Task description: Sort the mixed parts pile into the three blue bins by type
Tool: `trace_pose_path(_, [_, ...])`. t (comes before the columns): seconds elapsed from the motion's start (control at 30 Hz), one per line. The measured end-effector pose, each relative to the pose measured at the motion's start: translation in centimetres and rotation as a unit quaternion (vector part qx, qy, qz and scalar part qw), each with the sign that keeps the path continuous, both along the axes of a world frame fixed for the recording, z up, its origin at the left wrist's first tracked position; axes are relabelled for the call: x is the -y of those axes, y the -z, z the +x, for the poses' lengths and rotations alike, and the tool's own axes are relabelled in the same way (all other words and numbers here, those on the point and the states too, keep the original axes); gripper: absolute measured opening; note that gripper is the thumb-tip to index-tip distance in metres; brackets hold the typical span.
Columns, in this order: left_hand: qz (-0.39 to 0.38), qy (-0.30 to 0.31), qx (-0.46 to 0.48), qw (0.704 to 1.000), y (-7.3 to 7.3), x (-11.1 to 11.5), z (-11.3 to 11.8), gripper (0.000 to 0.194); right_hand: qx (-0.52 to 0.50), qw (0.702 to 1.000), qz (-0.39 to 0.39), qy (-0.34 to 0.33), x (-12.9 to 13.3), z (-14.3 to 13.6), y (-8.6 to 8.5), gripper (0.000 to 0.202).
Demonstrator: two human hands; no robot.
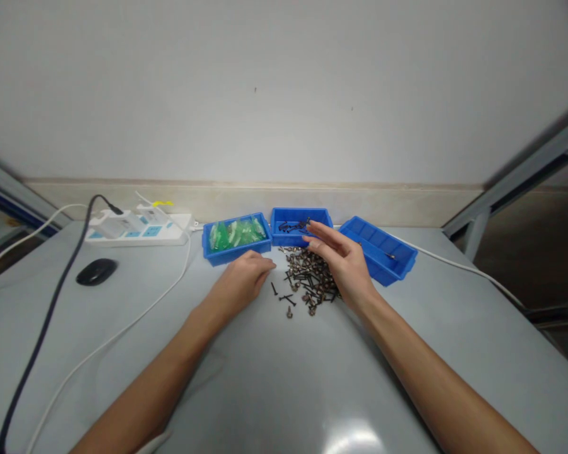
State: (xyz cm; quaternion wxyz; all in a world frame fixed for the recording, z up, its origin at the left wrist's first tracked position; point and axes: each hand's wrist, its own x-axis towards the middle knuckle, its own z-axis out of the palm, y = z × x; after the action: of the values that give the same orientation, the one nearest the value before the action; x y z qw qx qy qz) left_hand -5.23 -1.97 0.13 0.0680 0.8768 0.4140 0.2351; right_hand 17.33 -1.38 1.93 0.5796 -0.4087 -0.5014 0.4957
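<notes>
A pile of loose dark screws [315,277] lies on the table between my hands, with a few strays at its near left side. My left hand [247,274] rests left of the pile, its fingers curled together; whatever they may pinch is too small to make out. Over the pile's right side, my right hand [345,261] reaches toward the middle blue bin [303,240], fingers stretched and thumb apart from them. Several dark screws lie in that bin, near the right fingertips. The right blue bin [376,246], set at an angle, holds a few small pieces of hardware.
The left blue bin [236,253] holds green plastic packets [236,233]. Farther left are a white power strip [165,234] with plugs, a black mouse [96,272], a dark cable [52,309] and a white cable [137,321]. A wall [284,113] stands behind the table.
</notes>
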Motion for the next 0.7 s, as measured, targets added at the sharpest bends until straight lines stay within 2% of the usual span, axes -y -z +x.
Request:
trace_pose_path(0.1, [0.004, 0.0, 0.029, 1.0, 0.4, -0.1, 0.0, 0.025, -0.004, 1.0, -0.014, -0.009, 0.2, 0.4, 0.4, 0.043])
trace_pose_path(0.33, [0.003, 0.003, 0.074, 0.997, 0.4, -0.1, 0.6, 0.029, 0.009, 1.0, -0.024, -0.018, 0.9, 0.6, 0.6, 0.033])
trace_pose_path(0.7, [-0.032, 0.004, 0.037, 0.999, 0.5, 0.1, 0.5, 0.031, 0.047, 0.998, -0.019, -0.048, 1.2, 0.5, 0.2, 0.022])
